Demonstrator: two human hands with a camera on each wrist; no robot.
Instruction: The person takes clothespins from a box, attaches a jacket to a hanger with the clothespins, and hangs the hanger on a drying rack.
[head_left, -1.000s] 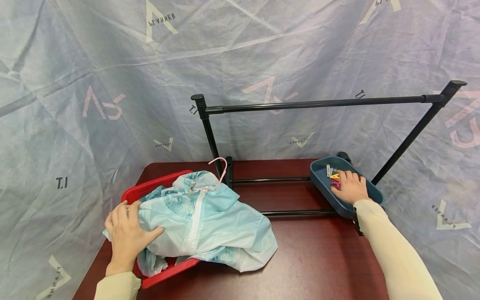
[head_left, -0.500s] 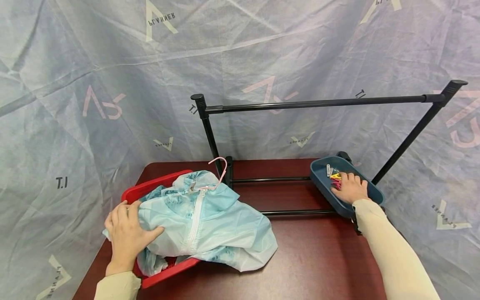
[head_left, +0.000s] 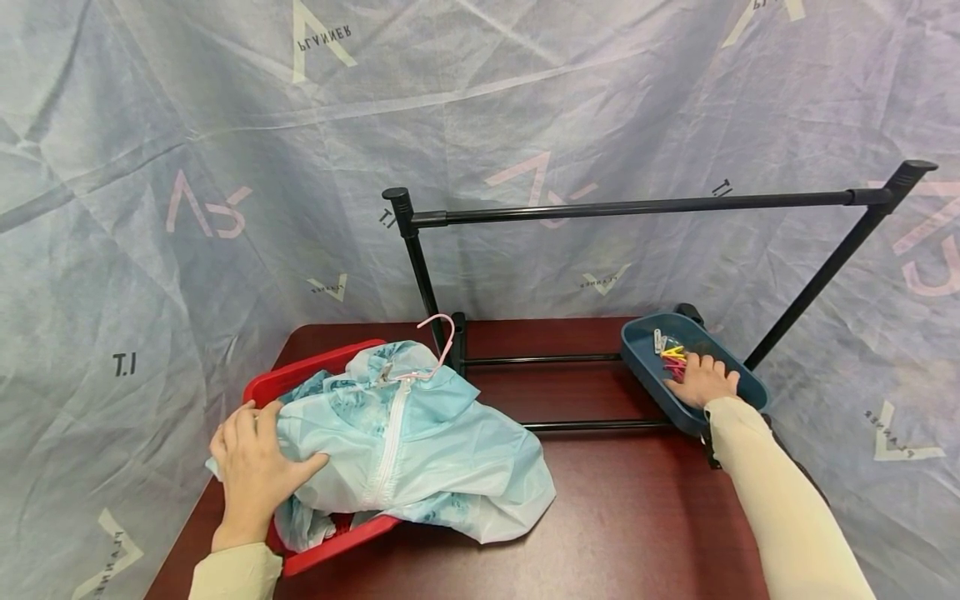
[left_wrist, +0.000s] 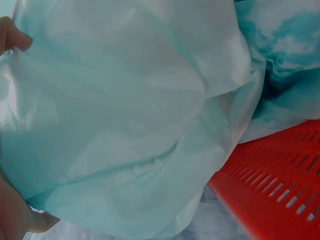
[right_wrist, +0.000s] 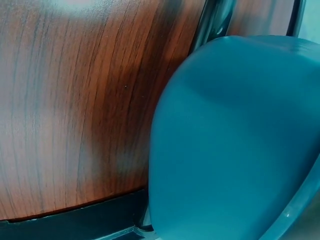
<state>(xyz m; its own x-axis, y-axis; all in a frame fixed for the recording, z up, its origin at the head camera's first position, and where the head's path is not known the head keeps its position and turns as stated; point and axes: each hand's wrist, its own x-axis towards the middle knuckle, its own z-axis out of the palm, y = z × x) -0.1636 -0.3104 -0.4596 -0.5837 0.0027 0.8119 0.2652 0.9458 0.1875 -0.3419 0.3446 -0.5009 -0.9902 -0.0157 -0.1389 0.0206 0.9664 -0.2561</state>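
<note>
A light-blue and white zip jacket [head_left: 442, 450] lies across the red basket [head_left: 330, 550], and part of it spreads onto the table. From its collar sticks up the hook of a pink hanger [head_left: 450, 333]. My left hand [head_left: 251, 467] rests on the jacket's left side, thumb spread from the fingers; the left wrist view shows cloth [left_wrist: 125, 100] between them. At the right, my right hand [head_left: 707, 383] is in the blue tray [head_left: 637, 333], fingers spread beside several pink and yellow clothespins [head_left: 674, 362]. The tray's wall [right_wrist: 230, 130] hides the right hand in the right wrist view.
A black rack with a long top bar [head_left: 637, 207] stands behind the basket and tray. Its lower bars [head_left: 592, 426] run low across the dark red-brown table [head_left: 600, 517]. Printed grey cloth [head_left: 525, 100] hangs behind and at both sides.
My right hand has shifted slightly down and to the right inside the tray, and more of the clothespins show. The left hand and the jacket have stayed still.
</note>
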